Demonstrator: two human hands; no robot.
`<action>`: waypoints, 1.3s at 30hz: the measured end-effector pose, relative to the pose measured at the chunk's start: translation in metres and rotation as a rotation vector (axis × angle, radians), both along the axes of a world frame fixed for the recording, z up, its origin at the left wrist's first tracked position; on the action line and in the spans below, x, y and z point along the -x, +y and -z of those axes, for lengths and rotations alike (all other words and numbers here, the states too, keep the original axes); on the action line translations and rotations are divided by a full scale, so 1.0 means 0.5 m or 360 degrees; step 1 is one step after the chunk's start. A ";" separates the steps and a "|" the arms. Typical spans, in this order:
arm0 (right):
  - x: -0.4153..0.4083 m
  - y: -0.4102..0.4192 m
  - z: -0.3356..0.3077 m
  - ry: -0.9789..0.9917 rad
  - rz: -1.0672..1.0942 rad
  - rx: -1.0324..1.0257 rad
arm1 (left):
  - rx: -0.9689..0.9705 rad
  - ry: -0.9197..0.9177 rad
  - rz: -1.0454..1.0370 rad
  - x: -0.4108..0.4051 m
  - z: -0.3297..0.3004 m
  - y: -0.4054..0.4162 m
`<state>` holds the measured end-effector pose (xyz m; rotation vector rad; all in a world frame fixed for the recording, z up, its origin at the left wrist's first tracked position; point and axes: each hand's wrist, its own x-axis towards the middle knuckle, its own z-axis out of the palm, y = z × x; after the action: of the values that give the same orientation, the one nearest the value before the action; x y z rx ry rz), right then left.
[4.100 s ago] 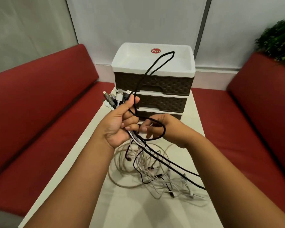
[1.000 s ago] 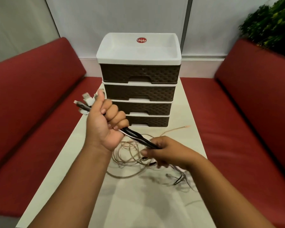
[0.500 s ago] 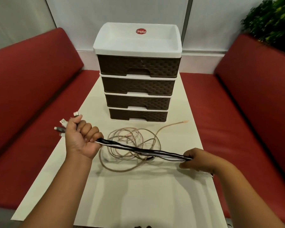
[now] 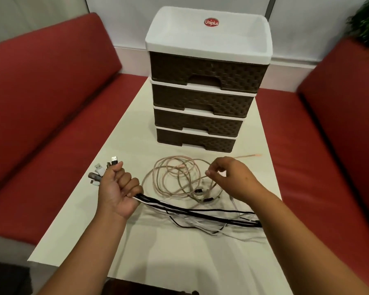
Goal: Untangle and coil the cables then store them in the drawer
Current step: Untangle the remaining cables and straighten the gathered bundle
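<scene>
Now the right hand (image 4: 232, 177) has let go of the black and white cables (image 4: 200, 216) and pinches the pink cable (image 4: 175, 177); the left hand (image 4: 117, 188) grips the bunch.

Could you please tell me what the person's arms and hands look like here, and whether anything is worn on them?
Both arms are bare from the bottom of the picture to the wrists, with no sleeves showing. The left hand and the right hand carry no gloves, rings, watch or bracelets that can be seen. The fingernails look short and unpainted. No markings show on either forearm.
</scene>
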<state>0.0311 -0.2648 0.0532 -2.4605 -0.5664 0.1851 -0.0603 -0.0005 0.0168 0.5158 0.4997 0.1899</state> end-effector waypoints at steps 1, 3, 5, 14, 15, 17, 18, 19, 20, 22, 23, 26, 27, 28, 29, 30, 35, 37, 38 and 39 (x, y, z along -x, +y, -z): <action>-0.001 0.034 -0.002 -0.0046 -0.0066 0.0022 | 0.0008 0.0007 0.0001 0.000 0.002 0.005; 0.004 0.086 -0.002 -0.0115 -0.0176 0.0047 | 0.0001 0.0022 0.0025 -0.003 0.001 -0.002; 0.012 0.148 0.006 -0.0109 -0.0275 0.0095 | 0.0001 0.0040 0.0030 -0.002 0.001 -0.003; 0.034 0.279 0.092 -0.0021 -0.0347 0.0608 | 0.0044 0.0125 0.0012 0.016 0.001 0.009; 0.026 0.273 0.087 0.0067 -0.0292 0.0454 | 0.0032 0.0133 0.0009 0.020 0.001 0.010; 0.006 0.246 0.067 0.0305 -0.0156 0.0094 | 0.0009 0.0158 -0.0007 0.028 0.003 0.012; -0.005 0.232 0.055 0.0398 -0.0088 -0.0043 | 0.0002 0.0166 -0.0019 0.031 0.005 0.013; -0.012 0.217 0.047 0.0450 -0.0039 -0.0119 | 0.0001 0.0174 -0.0026 0.033 0.009 0.014; -0.017 0.204 0.044 0.0472 -0.0004 -0.0139 | 0.0005 0.0183 -0.0026 0.035 0.013 0.015; -0.019 0.191 0.053 0.0494 0.0075 -0.0211 | 0.0023 0.0194 -0.0016 0.034 0.019 0.016; -0.016 0.190 0.062 0.0497 0.0102 -0.0282 | 0.0035 0.0197 -0.0012 0.032 0.022 0.017; 0.004 0.190 0.089 0.0381 0.0035 -0.0387 | 0.0068 0.0200 -0.0002 0.027 0.027 0.020; 0.009 0.191 0.099 0.0297 -0.0055 -0.0320 | 0.0072 0.0199 0.0001 0.026 0.029 0.020; 0.011 0.192 0.112 0.0198 -0.0159 -0.0194 | 0.0074 0.0198 0.0003 0.025 0.031 0.020; 0.012 0.193 0.127 0.0105 -0.0248 -0.0051 | 0.0075 0.0199 0.0004 0.024 0.032 0.020; 0.014 0.195 0.140 0.0030 -0.0302 0.0071 | 0.0076 0.0202 0.0003 0.023 0.033 0.020; 0.028 0.209 0.169 -0.0140 -0.0343 0.0340 | 0.0071 0.0197 -0.0007 0.018 0.031 0.019; 0.028 0.213 0.172 -0.0221 -0.0332 0.0353 | 0.0062 0.0188 -0.0015 0.016 0.027 0.018; 0.027 0.215 0.173 -0.0253 -0.0320 0.0348 | 0.0062 0.0186 -0.0020 0.014 0.025 0.017; 0.027 0.217 0.174 -0.0275 -0.0304 0.0343 | 0.0063 0.0184 -0.0025 0.013 0.023 0.016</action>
<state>0.0174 -0.1564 -0.0336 -2.6454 -0.8992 0.1145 -0.0670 0.0076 0.0055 0.4862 0.6196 0.1656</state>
